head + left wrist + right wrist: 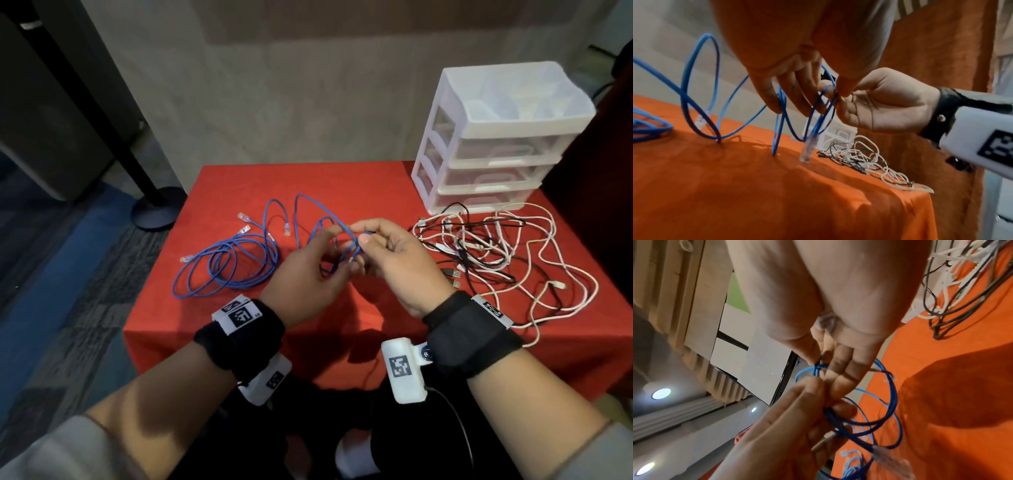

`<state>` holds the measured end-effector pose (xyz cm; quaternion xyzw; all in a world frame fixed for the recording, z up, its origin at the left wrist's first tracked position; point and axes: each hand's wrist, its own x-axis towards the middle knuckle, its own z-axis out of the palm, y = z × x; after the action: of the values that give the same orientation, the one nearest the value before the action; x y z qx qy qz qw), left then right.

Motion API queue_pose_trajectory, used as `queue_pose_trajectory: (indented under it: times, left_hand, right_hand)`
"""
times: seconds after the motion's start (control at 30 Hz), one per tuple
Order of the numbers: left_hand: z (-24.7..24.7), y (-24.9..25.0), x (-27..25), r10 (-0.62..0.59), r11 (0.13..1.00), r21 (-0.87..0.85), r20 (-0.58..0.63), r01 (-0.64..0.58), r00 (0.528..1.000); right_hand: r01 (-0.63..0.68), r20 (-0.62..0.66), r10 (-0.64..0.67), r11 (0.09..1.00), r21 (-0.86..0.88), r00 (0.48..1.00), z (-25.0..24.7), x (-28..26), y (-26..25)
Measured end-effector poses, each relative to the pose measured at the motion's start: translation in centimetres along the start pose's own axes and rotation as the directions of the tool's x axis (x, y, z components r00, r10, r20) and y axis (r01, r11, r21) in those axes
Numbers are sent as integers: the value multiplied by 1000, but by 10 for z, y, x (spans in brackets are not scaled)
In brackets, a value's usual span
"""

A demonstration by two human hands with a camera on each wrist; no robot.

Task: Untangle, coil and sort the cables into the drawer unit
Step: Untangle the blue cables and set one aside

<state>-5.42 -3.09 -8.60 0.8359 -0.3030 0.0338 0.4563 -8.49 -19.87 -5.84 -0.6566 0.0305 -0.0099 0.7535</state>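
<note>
Both grips holding blue cable (310,219) above table (359,185): left hand (308,270) and right hand (397,260) pinching its loops, plug (807,150) dangling.

The network cables (226,263) are blue with clear plugs. A red cloth (342,181) covers the surface. The tangled cables (486,246) are white and black. The drawer unit (496,137) is translucent white. Black wrist straps (239,332) carry black-and-white square-patterned tags.
</note>
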Motion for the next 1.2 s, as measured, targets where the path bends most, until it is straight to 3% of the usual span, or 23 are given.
queue_pose_trajectory:
  times: [0.1, 0.2, 0.3, 0.4, 0.47, 0.53, 0.6, 0.7, 0.8, 0.87, 0.93, 1.1, 1.2]
  left_hand:
    - [-3, 0, 3, 3, 997, 76, -43, 0, 999]
    - [-10, -1, 5, 36, 996, 79, 6, -37, 999]
    - [-18, -12, 8, -11, 997, 73, -17, 12, 1000]
    - [-24, -24, 6, -9, 994, 111, 4, 8, 1000]
    - [-30, -31, 5, -42, 995, 91, -49, 46, 998]
    - [-37, -40, 9, -142, 990, -9, -153, 142, 978]
    - [-49, -46, 13, -314, 939, -203, -189, 276, 930]
    - [-61, -39, 15, -448, 816, -424, -36, 393, 893]
    - [-47, -25, 19, -398, 884, -252, 32, 393, 917]
    - [-33, -22, 24, -316, 947, -69, -17, 314, 949]
    - [-24, -17, 26, -226, 974, 2, 12, 226, 974]
    - [-17, -12, 22, -145, 989, 50, 93, 141, 985]
    - [-32, -29, 25, -231, 969, -110, -60, 223, 971]
  right_hand:
    - [3, -44, -5, 998, -60, 999, 0, 1, -4]
    - [3, -83, -12, 993, -116, 996, -4, 1, -1]
    - [10, -119, -31, 984, -177, 992, -9, 1, 4]
    - [-7, -135, -15, 986, -165, 991, -11, 1, 2]
    - [-14, -155, -9, 989, -149, 988, -15, 1, 0]
    - [0, -196, -26, 991, -133, 980, -25, 1, -1]
    - [5, -228, -41, 987, -158, 973, -37, 1, 0]
    - [24, -167, -58, 979, -200, 984, -43, -1, 2]
    - [25, -11, -28, 982, -186, 1000, -30, -3, 4]
    - [13, 47, -4, 980, -196, 999, -19, -3, 9]
    - [15, 56, -1, 968, -250, 998, -13, 0, 15]
    - [55, 34, -46, 921, -386, 998, -10, 5, 18]
    - [29, -86, -59, 947, -320, 995, -26, 9, 8]
